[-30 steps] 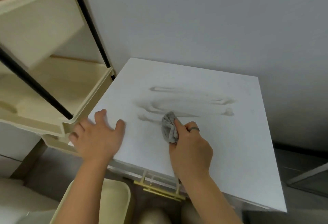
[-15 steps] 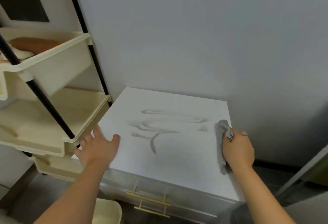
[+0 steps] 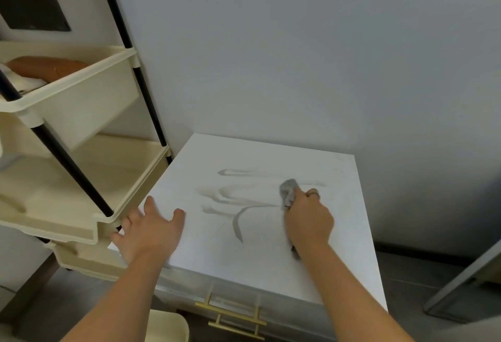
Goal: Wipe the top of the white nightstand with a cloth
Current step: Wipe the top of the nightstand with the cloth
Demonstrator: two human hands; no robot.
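Right hand (image 3: 307, 219), fingers curled, grips small crumpled grey cloth (image 3: 288, 191) and presses it onto square white nightstand top (image 3: 271, 260), about 1 o'clock from the top's centre. Silver ring (image 3: 313, 193) on one finger. Left hand (image 3: 147, 233) flat, fingers spread, holds nothing, rests on the top's 8 o'clock corner. Grey wipe streaks (image 3: 238, 222) mid-top. Cream plastic tiered cart with black poles (image 3: 81, 206) stands just beside the nightstand at 9 o'clock. Gold bar drawer handle (image 3: 233, 314) on the front, 6 o'clock.
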